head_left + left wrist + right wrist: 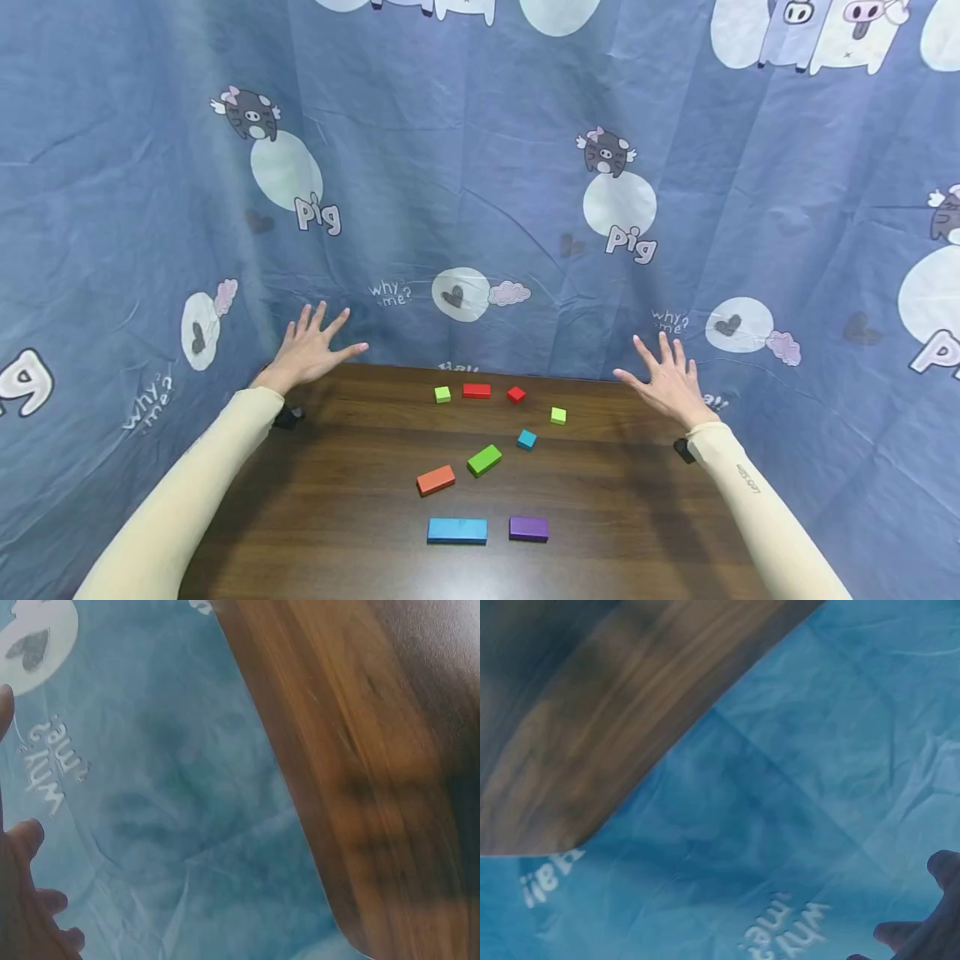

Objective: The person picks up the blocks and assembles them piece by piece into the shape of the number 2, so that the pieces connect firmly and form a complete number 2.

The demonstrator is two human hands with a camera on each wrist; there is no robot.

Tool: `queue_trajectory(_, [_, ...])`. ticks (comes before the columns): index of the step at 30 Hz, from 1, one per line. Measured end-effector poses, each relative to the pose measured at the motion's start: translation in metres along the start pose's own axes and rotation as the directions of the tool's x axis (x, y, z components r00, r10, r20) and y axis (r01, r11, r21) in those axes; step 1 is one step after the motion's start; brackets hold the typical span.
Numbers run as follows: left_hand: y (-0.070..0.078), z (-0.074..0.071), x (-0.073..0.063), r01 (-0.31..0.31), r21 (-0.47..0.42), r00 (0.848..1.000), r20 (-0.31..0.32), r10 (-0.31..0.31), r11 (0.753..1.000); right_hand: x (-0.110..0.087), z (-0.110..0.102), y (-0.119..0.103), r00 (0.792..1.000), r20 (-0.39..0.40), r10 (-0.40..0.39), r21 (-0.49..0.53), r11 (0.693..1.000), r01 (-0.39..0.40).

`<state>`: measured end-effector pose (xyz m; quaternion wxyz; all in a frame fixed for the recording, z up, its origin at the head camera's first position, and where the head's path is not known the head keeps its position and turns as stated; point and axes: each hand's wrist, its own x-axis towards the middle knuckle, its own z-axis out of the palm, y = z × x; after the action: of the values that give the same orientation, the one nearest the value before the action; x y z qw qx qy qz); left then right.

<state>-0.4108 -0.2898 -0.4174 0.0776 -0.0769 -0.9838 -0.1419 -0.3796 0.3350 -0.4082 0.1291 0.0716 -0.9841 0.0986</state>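
In the head view my left hand [307, 352] is held up over the table's far left corner, fingers spread, holding nothing. My right hand [670, 385] hovers near the far right corner, also with spread fingers and nothing held. Between them lie small blocks: a red block [476, 391], a red cube [516, 395], a lime cube [442, 394], another lime cube [558, 416] and a blue cube [527, 440]. Closer in are a green block [484, 460], an orange block [436, 480], a long blue block [457, 530] and a purple block [528, 527]. Neither hand touches any block.
The brown wooden table [360, 450] ends at a straight far edge with rounded corners. Behind it and along both sides hangs a blue curtain [450, 208] printed with cartoon pigs. Dark bands with small devices [288, 417] sit at the wrists.
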Motion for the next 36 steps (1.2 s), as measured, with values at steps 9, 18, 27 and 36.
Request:
queue_trajectory(9, [0.017, 0.004, -0.014, -0.084, -0.026, 0.996, -0.04, 0.083, 0.996, -0.005, 0.003, -0.025, 0.996, -0.061, -0.066, 0.013, 0.998, 0.067])
queue_trajectory(18, [0.047, 0.019, -0.039, -0.168, -0.046, 0.985, -0.05, 0.166, 0.985, -0.024, 0.013, -0.046, 0.992, -0.054, -0.112, 0.032, 0.993, 0.114])
queue_trajectory(27, [0.057, 0.031, -0.059, -0.195, -0.08, 0.98, -0.062, 0.19, 0.978, -0.039, 0.021, -0.065, 0.988, -0.05, -0.148, 0.043, 0.988, 0.151])
queue_trajectory(36, [0.07, 0.049, -0.08, -0.254, -0.081, 0.961, -0.13, 0.243, 0.964, -0.058, 0.035, -0.085, 0.971, -0.069, -0.23, 0.076, 0.969, 0.235])
